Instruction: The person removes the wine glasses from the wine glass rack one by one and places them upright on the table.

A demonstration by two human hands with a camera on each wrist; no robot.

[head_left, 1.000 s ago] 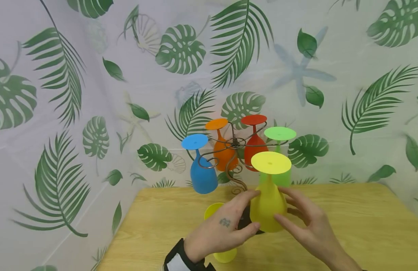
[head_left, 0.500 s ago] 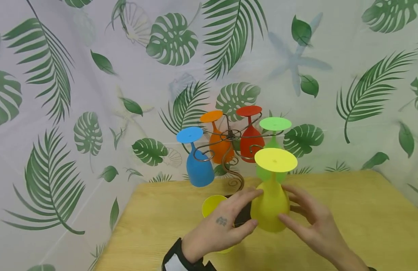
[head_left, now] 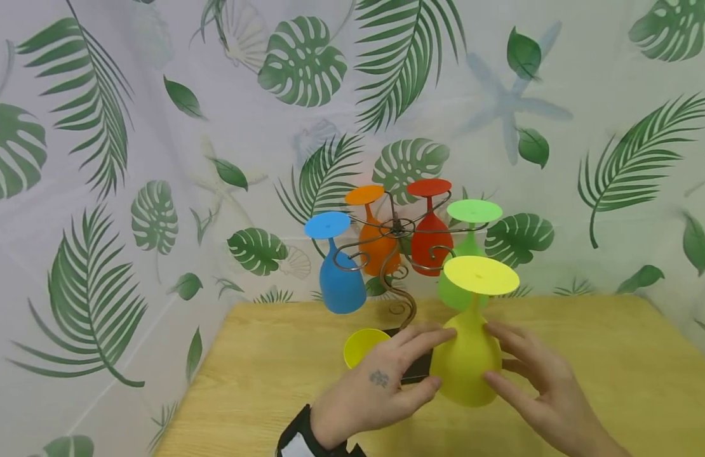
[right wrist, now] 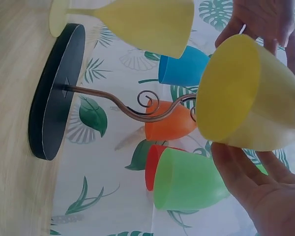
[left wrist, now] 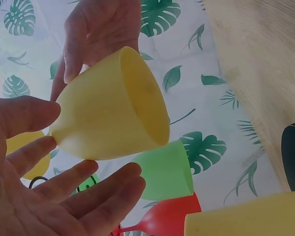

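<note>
A yellow wine glass [head_left: 467, 365] is held upside down, its flat round foot on top, in front of a metal glass rack [head_left: 395, 228]. My left hand [head_left: 375, 387] holds its bowl from the left, thumb and fingertips spread around it. On the other side my right hand [head_left: 541, 381] grips the bowl between thumb and fingers. The glass's open rim faces down, and its inside shows in the right wrist view. In the head view its foot and bowl overlap the light green glass [head_left: 452, 292] hanging behind.
Blue [head_left: 341, 285], orange [head_left: 380, 251] and red [head_left: 431, 244] glasses also hang upside down on the rack. Its black base [right wrist: 54, 98] stands on the wooden table [head_left: 261, 374]. Another yellow glass [head_left: 364, 346] stands upright left of the base, partly behind my left hand.
The held yellow glass has moved right and a little toward me, away from the rack, both hands moving with it. The head view has shifted slightly.
</note>
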